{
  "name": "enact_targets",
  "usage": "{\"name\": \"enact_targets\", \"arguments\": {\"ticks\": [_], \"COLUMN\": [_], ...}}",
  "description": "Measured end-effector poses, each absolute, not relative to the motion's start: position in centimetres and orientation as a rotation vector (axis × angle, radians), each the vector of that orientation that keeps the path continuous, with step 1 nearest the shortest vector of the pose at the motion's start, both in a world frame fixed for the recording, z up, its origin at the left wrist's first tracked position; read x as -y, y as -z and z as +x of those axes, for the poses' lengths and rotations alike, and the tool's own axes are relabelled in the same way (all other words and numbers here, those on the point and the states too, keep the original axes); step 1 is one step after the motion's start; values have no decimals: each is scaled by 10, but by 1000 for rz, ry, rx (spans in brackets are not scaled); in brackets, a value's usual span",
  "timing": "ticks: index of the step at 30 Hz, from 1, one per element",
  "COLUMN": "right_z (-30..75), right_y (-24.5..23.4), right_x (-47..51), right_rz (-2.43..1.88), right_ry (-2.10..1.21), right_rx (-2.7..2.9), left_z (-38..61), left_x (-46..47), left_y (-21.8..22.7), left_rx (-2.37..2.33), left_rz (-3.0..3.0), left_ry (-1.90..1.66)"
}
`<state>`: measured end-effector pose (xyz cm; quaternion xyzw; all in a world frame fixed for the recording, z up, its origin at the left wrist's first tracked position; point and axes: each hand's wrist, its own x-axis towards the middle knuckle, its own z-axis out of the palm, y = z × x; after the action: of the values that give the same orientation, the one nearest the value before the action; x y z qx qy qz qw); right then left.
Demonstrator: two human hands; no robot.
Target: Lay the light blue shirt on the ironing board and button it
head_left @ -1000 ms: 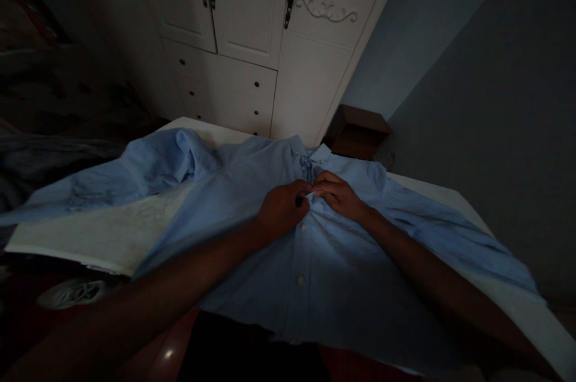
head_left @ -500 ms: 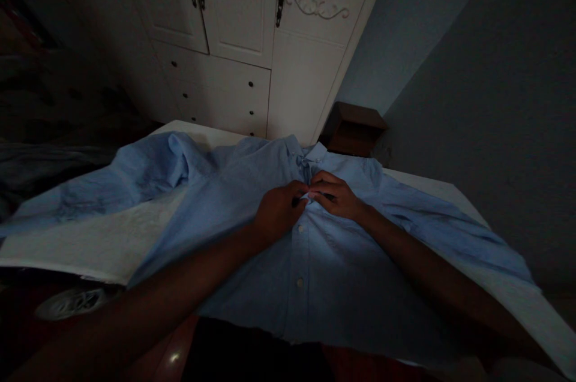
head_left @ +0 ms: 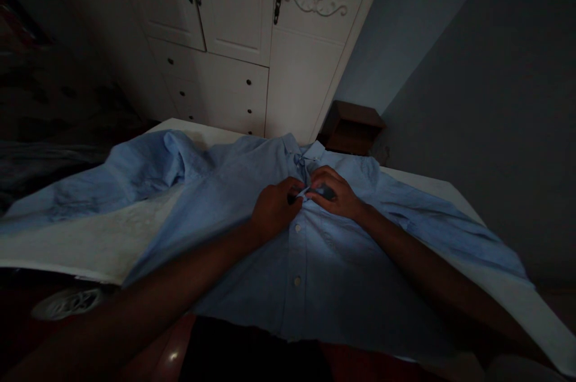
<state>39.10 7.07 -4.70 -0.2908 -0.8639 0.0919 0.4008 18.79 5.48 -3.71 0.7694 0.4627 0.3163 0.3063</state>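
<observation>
A light blue button-up shirt [head_left: 229,190] lies spread front side up, its sleeves stretched out to both sides. Below the collar, my left hand [head_left: 276,205] pinches the edge of the front placket from the left. My right hand [head_left: 335,193] pinches the same bit of placket from the right, its fingertips close to those of the left. A small fold of cloth stands raised between them. Whether a button is in the fingers is hidden. Lower on the placket, a white button [head_left: 297,228] and another button [head_left: 297,280] show, with cloth flat around them.
Under the shirt is a white table [head_left: 103,244]. Behind it stands a white wardrobe [head_left: 238,28] with dark handles and drawer knobs. A brown box-like cabinet [head_left: 355,124] is at the back right, by the grey wall. A pale shoe [head_left: 67,303] lies at lower left.
My fingers have shifted slightly at the placket, and the thumb and forefinger of my right hand look a little wider apart. The view has moved a little; the shirt lies as before.
</observation>
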Motion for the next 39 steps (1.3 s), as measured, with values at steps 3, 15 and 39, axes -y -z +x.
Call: {"name": "enact_targets", "arguments": {"ticks": [3, 15, 39], "right_z": [392, 380, 369], "right_y": [46, 22, 17], "right_x": [-69, -47, -46], "right_rz": [-739, -1032, -1510], "right_ry": [-239, -211, -1483], "right_rx": [2235, 2273, 1298], "left_z": [188, 187, 187], "left_x": [-55, -50, -51], "left_y": [38, 39, 43], "left_rx": [-1210, -1219, -1164], "left_rz": [2037, 1990, 2276], "left_ry": [-857, -949, -935]}}
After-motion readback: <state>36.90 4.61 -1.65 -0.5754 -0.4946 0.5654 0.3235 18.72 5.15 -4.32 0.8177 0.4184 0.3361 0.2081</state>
